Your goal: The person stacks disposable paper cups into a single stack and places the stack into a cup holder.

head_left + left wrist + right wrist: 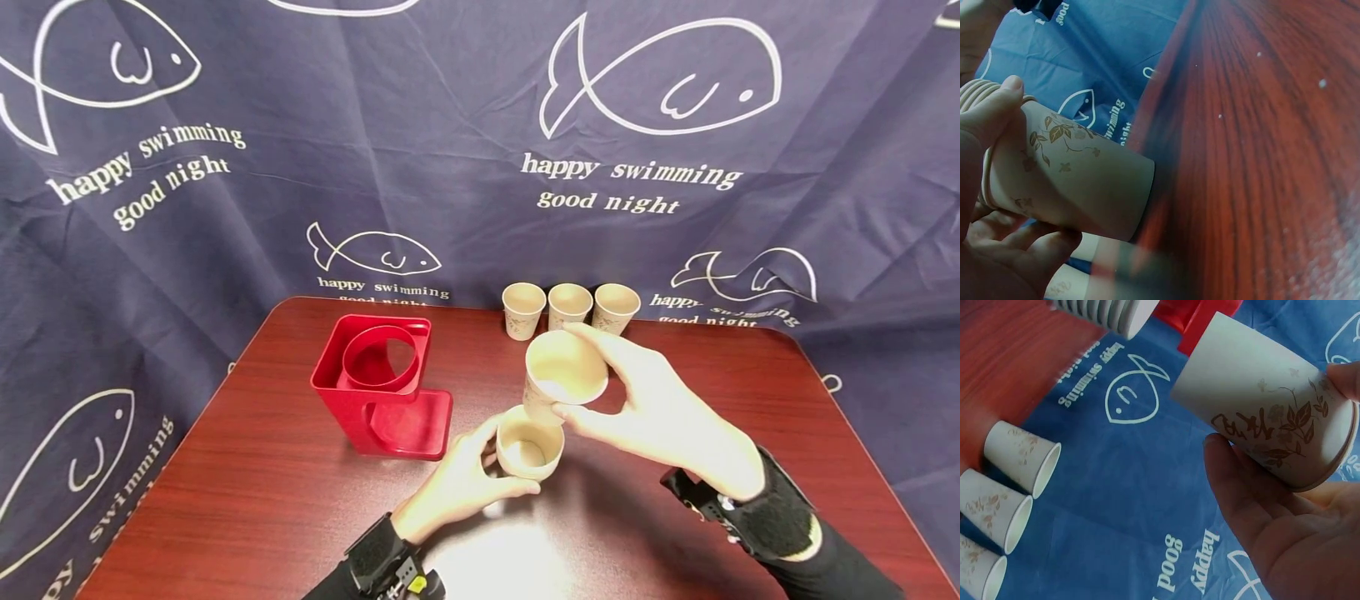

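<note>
Against a navy fish-print backdrop, above a red-brown table [247,467], a person's right hand [667,421] pinches a single paper cup [564,373] by its rim, just above the nested stack [528,452] that the left hand's [465,483] curled fingers steady, apparently for separating.

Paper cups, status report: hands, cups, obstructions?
Left hand grips stacked cups on table. Right hand holds single cup just above stack. Red holder left, three cups behind; nothing between.
</note>
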A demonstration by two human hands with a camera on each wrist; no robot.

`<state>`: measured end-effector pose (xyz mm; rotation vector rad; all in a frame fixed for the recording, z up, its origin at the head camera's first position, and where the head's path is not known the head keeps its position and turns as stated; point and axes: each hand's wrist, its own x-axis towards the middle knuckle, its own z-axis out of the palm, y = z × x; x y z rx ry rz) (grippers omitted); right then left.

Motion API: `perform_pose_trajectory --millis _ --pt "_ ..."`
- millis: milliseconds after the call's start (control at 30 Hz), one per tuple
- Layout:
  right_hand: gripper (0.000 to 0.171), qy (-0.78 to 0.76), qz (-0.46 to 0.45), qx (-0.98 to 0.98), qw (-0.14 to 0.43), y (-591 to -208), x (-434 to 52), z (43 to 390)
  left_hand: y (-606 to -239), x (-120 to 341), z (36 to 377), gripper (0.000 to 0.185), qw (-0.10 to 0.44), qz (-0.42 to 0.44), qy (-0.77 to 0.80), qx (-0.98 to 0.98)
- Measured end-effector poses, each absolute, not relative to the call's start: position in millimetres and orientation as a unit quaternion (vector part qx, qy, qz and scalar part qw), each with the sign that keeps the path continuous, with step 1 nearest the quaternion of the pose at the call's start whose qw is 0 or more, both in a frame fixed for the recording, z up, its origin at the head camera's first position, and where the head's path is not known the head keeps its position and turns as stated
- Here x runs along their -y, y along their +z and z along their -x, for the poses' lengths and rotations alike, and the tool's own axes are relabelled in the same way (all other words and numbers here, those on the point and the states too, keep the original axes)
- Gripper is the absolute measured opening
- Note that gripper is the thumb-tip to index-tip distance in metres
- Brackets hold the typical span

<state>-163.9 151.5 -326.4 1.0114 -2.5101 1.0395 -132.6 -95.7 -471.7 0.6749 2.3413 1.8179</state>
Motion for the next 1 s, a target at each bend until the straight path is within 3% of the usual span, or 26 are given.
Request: perform_pose_trajectory --millis 500,1000 --pt "0.069 0.368 -0.361 0.855 0.064 -334.7 -135.4 162.5 -470.4 96.2 132.8 0.070 0.062 -0.224 0.594 -0.770" --pt "0.076 0.367 -0.384 0.843 0.082 -350.7 -134.6 166.6 -471.4 95.5 131.6 0.077 0.066 -0.218 0.599 -0.768"
